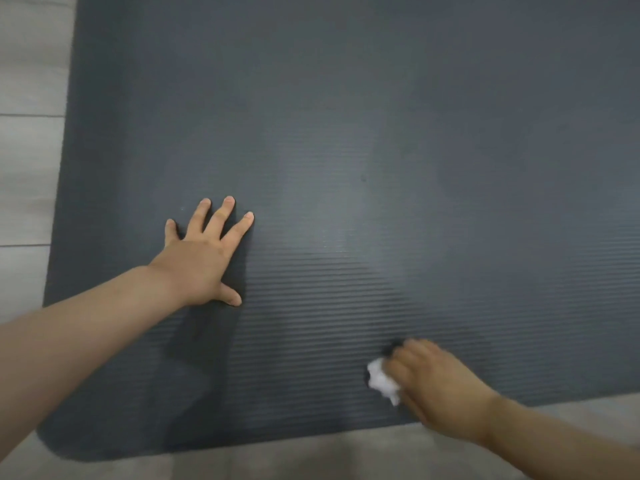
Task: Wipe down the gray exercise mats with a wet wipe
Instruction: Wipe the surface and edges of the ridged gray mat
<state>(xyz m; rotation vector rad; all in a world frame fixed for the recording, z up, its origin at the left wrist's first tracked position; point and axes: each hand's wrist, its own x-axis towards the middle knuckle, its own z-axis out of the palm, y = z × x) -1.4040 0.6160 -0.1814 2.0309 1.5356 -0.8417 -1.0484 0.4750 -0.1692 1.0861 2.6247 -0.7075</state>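
Presently, the scene state reads as follows.

Mat: one gray exercise mat (346, 133) lies flat on the floor (27, 168) and fills most of the head view. Its surface is ribbed in fine horizontal lines. Its left edge and near edge are visible, with a rounded corner at lower left.

Mat surface: a paler, streaked patch runs down the middle of the mat between the two hands. A small dark speck sits near the centre.

Floor: pale wood-look planks show along the left side and along the bottom, beside the mat.

Left hand: the left hand (201, 261) lies palm down on the mat, fingers spread and flat, thumb pointing toward the right. It holds nothing. Its bare forearm comes in from the lower left.

Right hand: the right hand (436, 382) is near the mat's front edge at lower right, fingers curled down over the wipe. The hand is blurred.

Wipe: a white wet wipe (382, 381) is bunched under the right fingers and pressed on the mat. Its crumpled end sticks out to the left of the hand.

Hand spacing: the two hands are well apart, the left one farther from the camera than the right.

Shadow: a dark shadow lies on the mat beneath the left forearm.
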